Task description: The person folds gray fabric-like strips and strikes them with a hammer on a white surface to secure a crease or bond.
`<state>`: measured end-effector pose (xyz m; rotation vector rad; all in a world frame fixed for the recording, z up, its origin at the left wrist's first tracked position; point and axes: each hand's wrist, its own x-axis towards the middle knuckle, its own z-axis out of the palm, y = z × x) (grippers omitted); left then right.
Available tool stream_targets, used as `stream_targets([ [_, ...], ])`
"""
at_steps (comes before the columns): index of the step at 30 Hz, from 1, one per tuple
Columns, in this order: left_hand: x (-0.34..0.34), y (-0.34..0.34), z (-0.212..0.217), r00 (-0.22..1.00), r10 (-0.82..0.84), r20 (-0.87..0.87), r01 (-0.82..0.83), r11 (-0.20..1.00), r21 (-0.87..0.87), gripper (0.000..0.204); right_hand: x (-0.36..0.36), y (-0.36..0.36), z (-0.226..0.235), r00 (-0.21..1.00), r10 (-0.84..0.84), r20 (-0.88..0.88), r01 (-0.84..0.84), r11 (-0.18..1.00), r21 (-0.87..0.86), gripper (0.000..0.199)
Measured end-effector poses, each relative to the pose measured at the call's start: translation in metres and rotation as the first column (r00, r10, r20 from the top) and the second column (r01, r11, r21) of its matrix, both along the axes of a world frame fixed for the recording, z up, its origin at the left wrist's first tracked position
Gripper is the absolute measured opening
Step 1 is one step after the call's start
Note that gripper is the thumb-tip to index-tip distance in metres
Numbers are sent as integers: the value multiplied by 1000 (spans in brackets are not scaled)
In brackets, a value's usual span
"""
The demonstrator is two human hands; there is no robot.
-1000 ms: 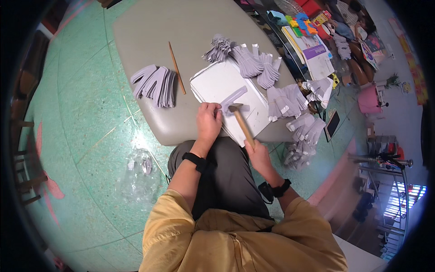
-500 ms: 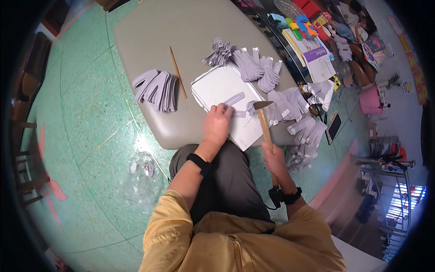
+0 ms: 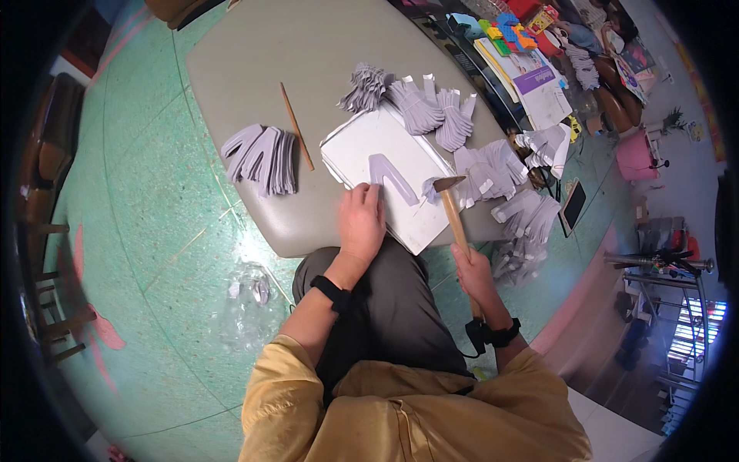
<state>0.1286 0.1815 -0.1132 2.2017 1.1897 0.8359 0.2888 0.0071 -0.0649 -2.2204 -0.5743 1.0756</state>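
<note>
Open room over the bench's far end (image 3: pixel 308 46), stick (image 3: pixel 296 126) left of the board (image 3: pixel 410 163), hammer (image 3: pixel 455 215) and bundles (image 3: pixel 487 175) crowding its right

My grey padded bench (image 3: pixel 254 54) carried a white board (image 3: pixel 350 150). Left of that board I had a fanned stack of folded grey strips (image 3: pixel 265 162) and a slim brown stick (image 3: pixel 296 127); beyond its far edge sat a crinkled grey bundle (image 3: pixel 363 86), and more grey bundles (image 3: pixel 486 171) lay to its right.

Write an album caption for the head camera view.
Right hand gripping a hammer, left hand at a bent lilac-gray strip on a white board.
</note>
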Motion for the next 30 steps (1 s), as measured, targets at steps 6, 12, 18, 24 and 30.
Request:
stream_targets([
  [6, -2, -3, -2, 988, -28, -153, 36, 998, 48, 36, -14, 27, 10, 954, 155, 256, -192, 973, 125, 45],
  [12, 4, -5, 1, 977, -34, -210, 42, 998, 36, 39, -21, 57, -13, 876, 271, 399, -300, 954, 12, 46],
  [18, 0, -2, -4, 972, -12, -235, 33, 996, 88, 37, -34, 72, 2, 886, 230, 403, -271, 961, 47, 49],
  [24, 1, -1, -2, 983, -12, -181, 32, 994, 108, 33, -15, 71, -3, 868, 244, 433, -287, 957, 36, 47],
  [30, 2, -1, -10, 978, -13, -207, 32, 995, 91, 35, -14, 35, 6, 898, 185, 400, -254, 959, 128, 47],
])
